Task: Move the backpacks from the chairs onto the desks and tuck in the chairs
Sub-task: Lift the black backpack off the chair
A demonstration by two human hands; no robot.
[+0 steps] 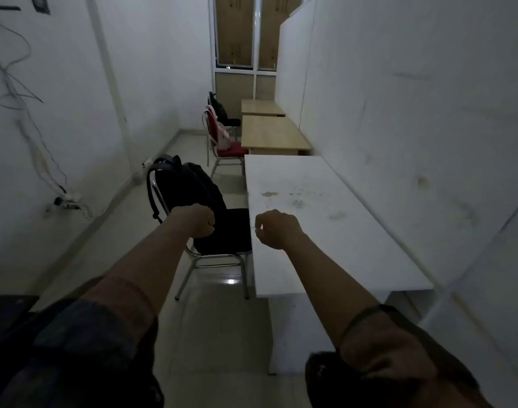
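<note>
A black backpack (190, 187) leans upright against the back of the nearest chair (222, 231), which has a black seat and a chrome frame and stands pulled out beside the white desk (325, 225). My left hand (197, 220) hovers in front of the backpack's lower edge with its fingers curled and nothing in it. Over the near edge of the white desk is my right hand (276, 228), loosely curled and empty. Farther back, a pink backpack (223, 138) sits on a red chair (231, 150), and a dark backpack (219, 108) rests on a far black chair (232, 122).
Two wooden desks (269, 134) (260, 107) stand in a row behind the white one, all against the right partition wall. Loose cables and a socket (65, 200) hang on the left wall. A narrow tiled aisle runs between the chairs and that wall.
</note>
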